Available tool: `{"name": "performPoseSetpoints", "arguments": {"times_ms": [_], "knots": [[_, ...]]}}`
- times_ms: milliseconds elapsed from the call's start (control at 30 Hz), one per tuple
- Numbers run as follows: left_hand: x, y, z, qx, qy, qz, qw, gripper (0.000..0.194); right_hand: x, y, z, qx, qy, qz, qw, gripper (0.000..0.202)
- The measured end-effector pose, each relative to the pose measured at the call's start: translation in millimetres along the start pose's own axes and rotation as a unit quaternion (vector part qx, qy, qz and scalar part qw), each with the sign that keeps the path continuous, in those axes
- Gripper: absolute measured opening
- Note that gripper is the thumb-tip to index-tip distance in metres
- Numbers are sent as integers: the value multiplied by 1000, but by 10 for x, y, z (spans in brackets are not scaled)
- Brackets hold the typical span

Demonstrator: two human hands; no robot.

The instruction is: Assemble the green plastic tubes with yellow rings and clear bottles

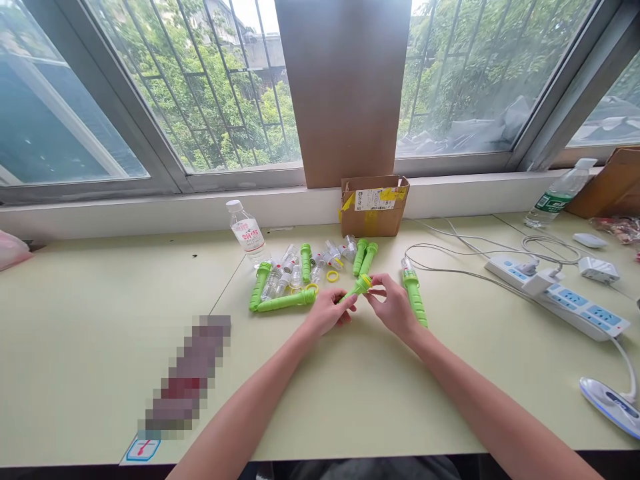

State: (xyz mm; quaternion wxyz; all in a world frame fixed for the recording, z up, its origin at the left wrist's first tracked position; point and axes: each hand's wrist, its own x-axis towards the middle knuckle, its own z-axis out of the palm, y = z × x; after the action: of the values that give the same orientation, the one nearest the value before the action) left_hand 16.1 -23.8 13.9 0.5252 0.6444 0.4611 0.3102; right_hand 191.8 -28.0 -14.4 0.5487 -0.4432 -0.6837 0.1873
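One green handle (356, 289) is held, tilted, over the middle of the counter (350, 400), its ribbed head raised toward the right. It is clamped between the thumb and fingers of the left hand (327, 311). At its head a yellow ring (367, 281) is met by the fingertips of the right hand (393, 305); whether the ring is pinched cannot be told.

Six more green handles (287, 301) are laid out beyond and to both sides. Two are set in a corner shape at the left, one is placed among the clear caps (271, 283), and two are laid side by side toward the far edge. The last, topped with a clear piece (407, 266), is laid just right of the right hand. Loose yellow rings (333, 276) are scattered by the caps.

By the far edge, a cardboard box (373, 217) is stood. A water bottle (249, 235) is placed left of the caps, another bottle (560, 193) near the far right corner. Toward the right edge, a power strip (557, 297) is laid, with plugs fitted.
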Motion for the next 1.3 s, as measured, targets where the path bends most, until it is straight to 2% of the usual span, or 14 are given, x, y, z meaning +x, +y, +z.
{"name": "performPoseSetpoints", "arguments": {"times_ms": [300,633,733,900,1100,1300], "knots": [[50,-103,-27,-1,-43,3,999,49,-1,24,-7,19,-24,18,999,19],[2,7,-31,-22,-70,-23,997,47,10,10,-11,32,-33,2,999,23],[-14,22,-26,-39,-70,-39,996,41,4,13,-7,32,-44,-12,998,22],[-27,15,-21,-41,-70,-30,996,39,-7,43,-1,25,-32,-22,999,14],[-6,0,0,-40,-53,-7,998,39,1,20,-16,17,-34,-18,999,14],[4,-20,4,-45,-68,-5,997,41,-3,39,-5,3,-42,-25,999,20]]}}
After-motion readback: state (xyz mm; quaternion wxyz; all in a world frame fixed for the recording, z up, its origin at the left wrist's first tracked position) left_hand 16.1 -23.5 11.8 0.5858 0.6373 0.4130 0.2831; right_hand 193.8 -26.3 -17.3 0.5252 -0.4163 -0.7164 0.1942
